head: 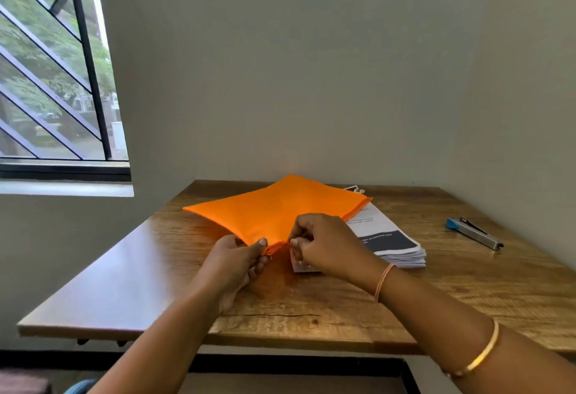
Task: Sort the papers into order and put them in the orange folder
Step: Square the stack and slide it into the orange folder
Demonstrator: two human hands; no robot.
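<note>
The orange folder (280,206) is held a little above the wooden table (436,294), lying diamond-wise with one corner toward me. My left hand (237,258) pinches that near corner between thumb and fingers. Right beside it, my right hand (324,244) pinches the folder's edge, and something small, perhaps a zip pull, sits between its fingertips. A stack of printed papers (392,244) with a dark band on the top sheet lies on the table, partly under the folder's right side and behind my right hand.
A grey stapler with a blue end (473,233) lies at the table's right. A small dark clip (353,189) peeks out behind the folder. The table stands against a plain wall, with a barred window (56,82) to the left.
</note>
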